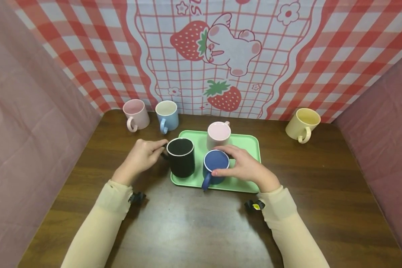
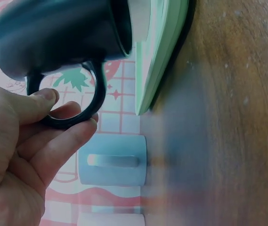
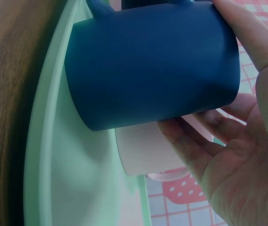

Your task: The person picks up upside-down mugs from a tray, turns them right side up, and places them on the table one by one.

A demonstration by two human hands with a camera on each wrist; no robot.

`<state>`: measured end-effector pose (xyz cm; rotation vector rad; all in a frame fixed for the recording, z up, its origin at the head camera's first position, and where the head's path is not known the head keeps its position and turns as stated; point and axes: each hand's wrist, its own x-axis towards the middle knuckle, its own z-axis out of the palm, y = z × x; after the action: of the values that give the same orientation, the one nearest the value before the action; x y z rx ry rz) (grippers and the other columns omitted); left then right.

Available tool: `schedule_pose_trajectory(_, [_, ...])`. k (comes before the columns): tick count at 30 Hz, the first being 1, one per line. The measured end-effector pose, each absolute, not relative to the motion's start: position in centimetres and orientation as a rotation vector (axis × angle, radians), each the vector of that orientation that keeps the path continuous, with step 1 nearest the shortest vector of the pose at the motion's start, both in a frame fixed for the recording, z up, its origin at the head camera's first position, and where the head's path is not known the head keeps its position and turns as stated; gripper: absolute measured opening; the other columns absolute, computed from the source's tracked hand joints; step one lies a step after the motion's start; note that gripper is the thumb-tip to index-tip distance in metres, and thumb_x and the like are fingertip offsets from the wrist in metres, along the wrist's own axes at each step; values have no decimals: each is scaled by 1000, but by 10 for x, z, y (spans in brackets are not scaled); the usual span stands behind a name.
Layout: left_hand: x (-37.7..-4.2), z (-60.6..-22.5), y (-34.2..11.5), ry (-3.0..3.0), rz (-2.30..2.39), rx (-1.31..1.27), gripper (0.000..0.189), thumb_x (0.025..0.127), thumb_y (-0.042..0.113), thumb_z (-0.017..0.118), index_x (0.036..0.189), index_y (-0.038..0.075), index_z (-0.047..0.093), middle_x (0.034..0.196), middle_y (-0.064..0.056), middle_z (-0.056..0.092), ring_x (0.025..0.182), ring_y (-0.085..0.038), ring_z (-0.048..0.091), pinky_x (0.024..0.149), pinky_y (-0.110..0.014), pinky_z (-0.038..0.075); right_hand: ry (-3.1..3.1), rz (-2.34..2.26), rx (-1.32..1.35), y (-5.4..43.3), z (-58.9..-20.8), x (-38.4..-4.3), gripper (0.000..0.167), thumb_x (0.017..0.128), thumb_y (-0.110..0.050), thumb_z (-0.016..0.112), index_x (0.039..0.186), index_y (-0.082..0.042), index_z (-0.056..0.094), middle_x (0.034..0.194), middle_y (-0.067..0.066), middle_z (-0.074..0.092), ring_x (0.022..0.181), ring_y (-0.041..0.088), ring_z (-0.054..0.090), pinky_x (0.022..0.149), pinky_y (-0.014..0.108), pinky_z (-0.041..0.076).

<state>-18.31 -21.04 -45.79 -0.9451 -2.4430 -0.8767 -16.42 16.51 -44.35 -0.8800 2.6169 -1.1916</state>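
Note:
My left hand (image 1: 141, 159) grips the handle of a black mug (image 1: 182, 166) with thumb and fingers. In the left wrist view the black mug (image 2: 60, 37) hangs just above the left end of a green tray (image 1: 246, 186). My right hand (image 1: 246, 169) holds a dark blue mug (image 1: 217, 178) near its rim, thumb on the near side and fingers behind. Its handle points toward me. In the right wrist view the blue mug (image 3: 157, 66) is low over the tray; I cannot tell if its base touches. Behind it a pink mug (image 1: 218, 138) stands on the tray.
A light pink mug (image 1: 141, 118) and a light blue mug (image 1: 169, 120) stand at the back left of the wooden table (image 1: 187, 230). At the back right is a yellow mug (image 1: 299, 126). A checked strawberry cloth (image 1: 325, 56) hangs behind.

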Motion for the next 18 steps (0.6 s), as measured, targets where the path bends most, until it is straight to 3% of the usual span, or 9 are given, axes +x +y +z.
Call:
schedule_pose_trajectory(6, [-183, -460, -210, -2432, -958, -862, 29, 89, -15, 77, 117, -8, 81, 103, -21, 81, 71, -22, 72, 62, -45, 61, 2607, -1191, -876, 166, -445, -165, 75, 81, -35, 99, 145, -10, 67, 138, 5, 72, 126, 25, 66, 109, 51, 53])
schedule_pose_trajectory(14, [-182, -460, -207, -2436, -1053, -743, 27, 91, -12, 77, 118, -7, 81, 106, -21, 81, 82, -23, 76, 70, -48, 65, 2615, -1183, -865, 166, -445, -165, 77, 81, -37, 99, 145, -10, 67, 140, 6, 71, 129, 27, 64, 111, 52, 51])
schedule_pose_trajectory(18, [-182, -459, -205, -2434, -1113, -691, 26, 93, -10, 77, 119, -5, 81, 107, -20, 81, 84, -21, 76, 73, -39, 65, 2617, -1182, -866, 166, -445, -165, 76, 81, -36, 99, 145, -10, 67, 139, 6, 71, 127, 26, 65, 110, 51, 52])
